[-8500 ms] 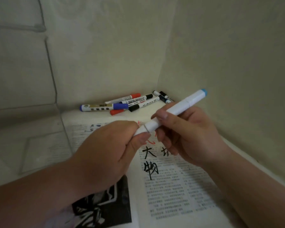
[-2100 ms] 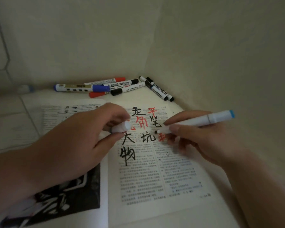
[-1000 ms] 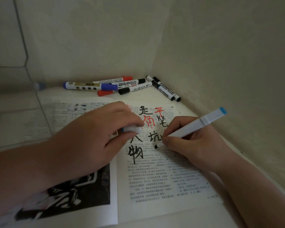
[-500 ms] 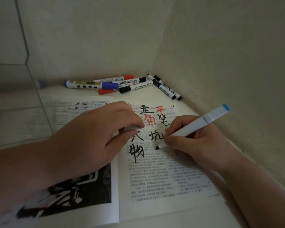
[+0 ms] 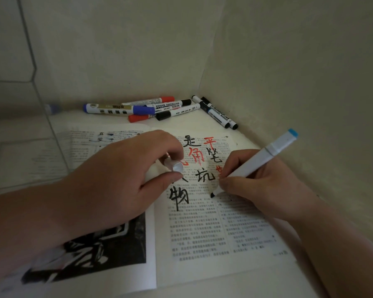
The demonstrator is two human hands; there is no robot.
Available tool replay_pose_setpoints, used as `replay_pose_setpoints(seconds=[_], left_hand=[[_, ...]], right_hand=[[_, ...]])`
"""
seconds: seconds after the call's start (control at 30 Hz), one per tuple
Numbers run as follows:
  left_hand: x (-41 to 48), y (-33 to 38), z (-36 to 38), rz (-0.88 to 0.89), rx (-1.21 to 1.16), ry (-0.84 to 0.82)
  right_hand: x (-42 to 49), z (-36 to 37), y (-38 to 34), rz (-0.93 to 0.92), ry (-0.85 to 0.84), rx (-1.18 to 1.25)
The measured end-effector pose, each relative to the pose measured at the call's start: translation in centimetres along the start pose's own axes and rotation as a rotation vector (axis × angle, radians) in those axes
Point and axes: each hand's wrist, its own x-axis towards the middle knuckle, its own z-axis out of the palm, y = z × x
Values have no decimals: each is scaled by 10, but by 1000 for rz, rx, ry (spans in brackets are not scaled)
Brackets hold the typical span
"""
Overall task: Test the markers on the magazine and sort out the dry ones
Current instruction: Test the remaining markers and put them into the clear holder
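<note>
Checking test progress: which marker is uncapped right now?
The white marker with a light-blue end, in the right hand, black tip on the magazine page. Those piled by the wall are capped.

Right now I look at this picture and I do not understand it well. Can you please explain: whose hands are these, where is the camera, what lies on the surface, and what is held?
There is no machine here. A person wears one wide-angle camera on the head, looking forward and down, so both arms enter from the bottom of the picture.

An open magazine lies on a pale surface in a corner between two walls. Large black and red characters are written over its printed text.

The right hand holds a white marker with a blue end, its dark tip on the page. The left hand pinches a small white cap, probably that marker's own.

By the back wall lies a pile of capped markers with blue, red and black caps. Two more black markers lie along the right wall.
</note>
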Motion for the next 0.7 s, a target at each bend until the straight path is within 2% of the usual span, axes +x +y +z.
replay_pose_setpoints(seconds=[0.13, 0.23, 0.33, 0.5, 0.6, 0.63, 0.7], left_hand=[[1, -1, 1, 2, 5, -19], [1, -1, 2, 1, -2, -10], [0, 0, 2, -14, -17, 13], [0, 3, 1, -38, -25, 13], [0, 2, 2, -42, -35, 3], [0, 2, 3, -39, -38, 3], [-1, 2, 3, -31, -33, -3]], right_hand=[[1, 1, 0, -8, 62, -11], [-2, 7, -5, -72, 43, 9], [-3, 12, -6, -123, 50, -70], [-5, 10, -4, -88, -74, 16], [1, 3, 2, -64, 48, -44], [2, 1, 3, -78, 92, -25], [3, 0, 6, -154, 98, 214]])
